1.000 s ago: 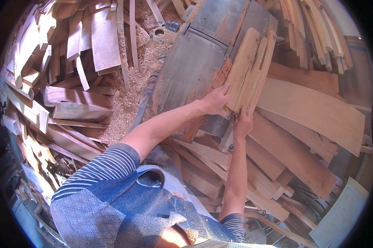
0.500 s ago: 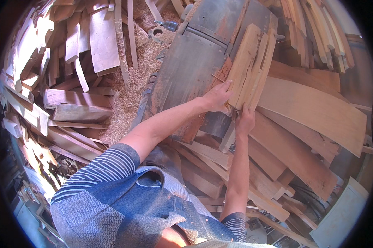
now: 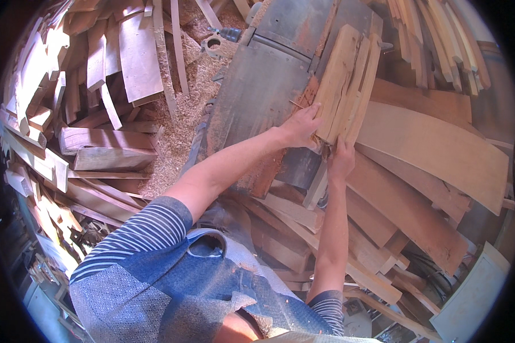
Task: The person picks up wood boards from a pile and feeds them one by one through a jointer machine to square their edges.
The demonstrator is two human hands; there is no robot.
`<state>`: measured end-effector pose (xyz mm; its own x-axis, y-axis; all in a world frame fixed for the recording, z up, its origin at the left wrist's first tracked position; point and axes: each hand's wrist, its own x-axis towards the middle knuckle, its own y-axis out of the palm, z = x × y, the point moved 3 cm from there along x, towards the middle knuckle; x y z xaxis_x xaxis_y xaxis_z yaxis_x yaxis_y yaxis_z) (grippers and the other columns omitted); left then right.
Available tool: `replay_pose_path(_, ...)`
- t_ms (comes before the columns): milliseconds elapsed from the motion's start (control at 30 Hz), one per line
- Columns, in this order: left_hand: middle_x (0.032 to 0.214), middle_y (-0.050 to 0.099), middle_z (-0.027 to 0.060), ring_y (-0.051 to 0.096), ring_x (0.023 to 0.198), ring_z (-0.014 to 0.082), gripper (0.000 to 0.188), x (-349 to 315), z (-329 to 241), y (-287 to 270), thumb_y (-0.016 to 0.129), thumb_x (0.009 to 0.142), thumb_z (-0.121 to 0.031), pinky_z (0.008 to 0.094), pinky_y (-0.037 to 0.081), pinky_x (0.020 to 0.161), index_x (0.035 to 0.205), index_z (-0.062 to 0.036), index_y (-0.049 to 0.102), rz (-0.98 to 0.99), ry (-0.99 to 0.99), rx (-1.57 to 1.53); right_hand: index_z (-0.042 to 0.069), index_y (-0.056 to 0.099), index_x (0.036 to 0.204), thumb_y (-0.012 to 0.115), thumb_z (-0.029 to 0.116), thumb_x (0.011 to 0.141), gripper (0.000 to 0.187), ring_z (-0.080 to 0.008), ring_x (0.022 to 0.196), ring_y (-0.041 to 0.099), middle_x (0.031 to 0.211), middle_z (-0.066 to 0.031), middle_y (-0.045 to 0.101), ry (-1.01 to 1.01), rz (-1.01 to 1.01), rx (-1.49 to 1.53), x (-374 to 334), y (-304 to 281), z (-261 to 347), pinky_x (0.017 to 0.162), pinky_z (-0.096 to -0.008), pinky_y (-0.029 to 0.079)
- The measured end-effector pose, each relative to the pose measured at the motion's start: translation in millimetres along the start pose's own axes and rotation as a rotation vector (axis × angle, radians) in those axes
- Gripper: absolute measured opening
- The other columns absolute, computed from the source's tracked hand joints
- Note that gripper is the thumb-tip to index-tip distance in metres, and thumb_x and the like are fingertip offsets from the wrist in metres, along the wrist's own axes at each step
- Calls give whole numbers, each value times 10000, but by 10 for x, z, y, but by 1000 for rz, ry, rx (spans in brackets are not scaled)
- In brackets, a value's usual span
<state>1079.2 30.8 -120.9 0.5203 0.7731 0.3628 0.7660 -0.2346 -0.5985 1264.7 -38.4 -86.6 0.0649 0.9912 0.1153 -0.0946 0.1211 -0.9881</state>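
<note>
From where I stand, the job looks partway along: the pale yellow-brown, cracked wooden block [image 3: 334, 86] lies along the right side of a long grey metal machine bed [image 3: 260, 100], its far end past the line of the dark slot [image 3: 283, 49] that crosses the bed, its near end short of it. So the part nearest the person seems left to go, I judge, though I cannot tell how much of the hidden underside is finished; a long split runs down the upper face, and the near end is ragged. A narrower pale wooden strip [image 3: 363, 91] runs along the block's right side, and I cannot tell whether the two are joined. The block's long axis points away from the person, leaning slightly right, roughly in line with the bed. Both hands hold the near end: the left hand [image 3: 301, 126] grips the left corner with fingers laid along the side, and the right hand [image 3: 341, 161] closes at the strip's near end, some of its fingers hidden.
</note>
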Motion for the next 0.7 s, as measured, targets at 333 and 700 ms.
replay_pose_path(333, 1429, 421, 402, 469, 1318, 528, 737, 121, 58, -42, 912, 608, -238, 500, 434, 1102, 1189, 69, 577, 34, -26, -31, 108, 713, 1242, 731, 109, 844, 399, -337, 984, 664, 1055, -120, 681, -9, -9, -27, 133, 92, -79, 803, -453, 561)
replay_pose_path(700, 1446, 398, 417, 480, 1309, 538, 750, 222, 102, -93, 928, 605, -248, 504, 434, 1106, 1176, 78, 567, 38, -40, -17, 80, 713, 1229, 756, 50, 764, 468, -335, 985, 680, 1045, -128, 692, -15, -17, -23, 268, 123, -85, 803, -438, 567)
